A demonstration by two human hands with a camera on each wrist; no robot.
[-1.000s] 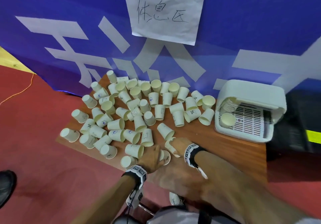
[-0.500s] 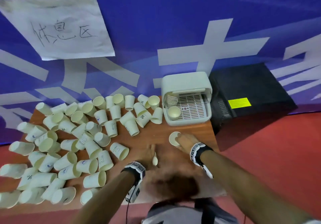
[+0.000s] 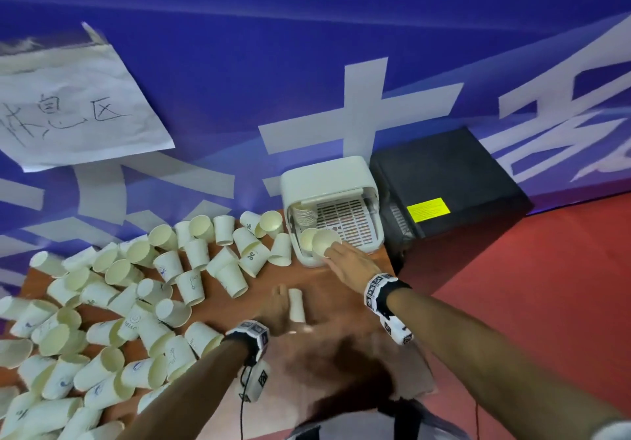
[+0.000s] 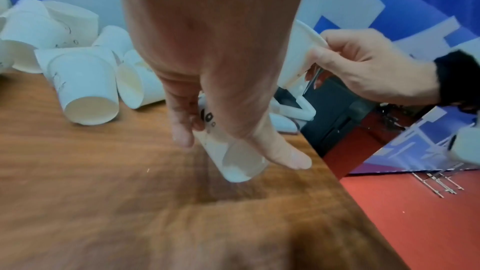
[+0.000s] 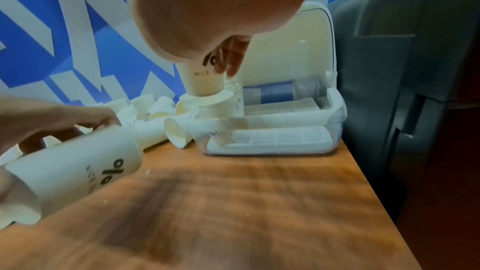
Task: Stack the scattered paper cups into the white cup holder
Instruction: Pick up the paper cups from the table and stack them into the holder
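From the head view I see my right hand [image 3: 348, 263] at the front left corner of the holder [image 3: 329, 180], centre right of frame, fingers closed round a cup [image 3: 324, 242] with its mouth tipped toward me. The right wrist view adds what the head misses: that cup [image 5: 203, 80] sits base-down just over the rim of another cup [image 5: 221, 108] in the holder [image 5: 335, 106], whose lower walls are clear plastic over a slotted white tray. My left hand [image 3: 276, 310], low centre, holds a second cup [image 3: 296, 304]; only the left wrist view shows the grip, thumb and fingers pinching the side of that cup [image 4: 233, 157], its mouth angled down above the table [image 4: 103, 192]. The table is glossy wood grain. The loose cups [image 3: 119, 303] lie tumbled across the left half, thin white paper, tapered, some printed with "%"
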